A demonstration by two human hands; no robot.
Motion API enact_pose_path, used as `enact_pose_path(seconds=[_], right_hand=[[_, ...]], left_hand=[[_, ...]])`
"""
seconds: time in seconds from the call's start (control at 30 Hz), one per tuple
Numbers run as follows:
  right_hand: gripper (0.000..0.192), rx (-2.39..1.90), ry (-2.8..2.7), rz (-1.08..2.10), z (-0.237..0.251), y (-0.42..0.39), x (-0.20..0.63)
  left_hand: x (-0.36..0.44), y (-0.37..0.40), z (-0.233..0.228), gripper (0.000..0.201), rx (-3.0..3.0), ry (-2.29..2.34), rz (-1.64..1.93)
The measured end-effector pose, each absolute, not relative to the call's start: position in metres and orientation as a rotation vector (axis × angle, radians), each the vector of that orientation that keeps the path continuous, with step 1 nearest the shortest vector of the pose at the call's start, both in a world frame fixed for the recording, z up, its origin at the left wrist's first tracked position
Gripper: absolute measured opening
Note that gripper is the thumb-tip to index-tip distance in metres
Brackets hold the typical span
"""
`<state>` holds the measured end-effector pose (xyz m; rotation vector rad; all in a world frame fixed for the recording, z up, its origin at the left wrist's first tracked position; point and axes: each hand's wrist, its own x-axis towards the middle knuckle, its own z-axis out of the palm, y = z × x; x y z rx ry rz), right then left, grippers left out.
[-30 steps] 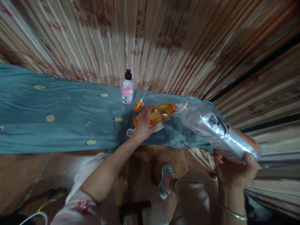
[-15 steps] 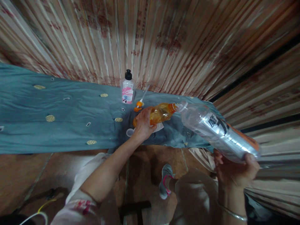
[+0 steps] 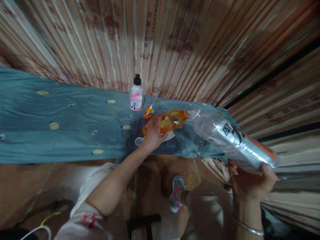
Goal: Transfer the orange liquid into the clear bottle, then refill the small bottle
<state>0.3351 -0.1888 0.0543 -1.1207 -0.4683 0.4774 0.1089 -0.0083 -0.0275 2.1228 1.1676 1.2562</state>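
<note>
Two bottles meet mouth to mouth over the right end of the surface point(image 3: 75, 133), which is draped in a blue-grey cloth. The left hand point(image 3: 153, 133) is wrapped around the base of a small orange bottle point(image 3: 170, 120), holding it nearly flat with its neck pointing right. The right hand point(image 3: 250, 181), a bangle on its wrist, grips the bottom of a large clear plastic bottle point(image 3: 231, 138) and tilts it so that its open mouth comes down to the orange neck.

Both bottles are uncapped, so the opening is done. An orange pump top point(image 3: 148, 112) with its thin tube lies on the cloth just beyond the left hand, and a small clear cap point(image 3: 138, 141) sits just left of that hand's wrist.

The orange bottle looks largely full of amber liquid, while the big one looks close to empty; I cannot make out any stream between them, nor which way liquid would run. By my judgement the transfer is in hand or near its end, and the caps are not yet back on.

A clear bottle with a pink label and black cap point(image 3: 136, 94) stands upright farther back by the striped curtain point(image 3: 175, 43), untouched.
</note>
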Motion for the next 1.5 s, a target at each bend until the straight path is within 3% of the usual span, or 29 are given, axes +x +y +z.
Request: enact_pose_path(seconds=[1.5], right_hand=[[0.048,-1.131,-0.437,0.475,0.0564,-0.1885,0.3331]], left_hand=[[0.1093,-0.0092,-0.0271,0.066,2.138,1.190,1.246]])
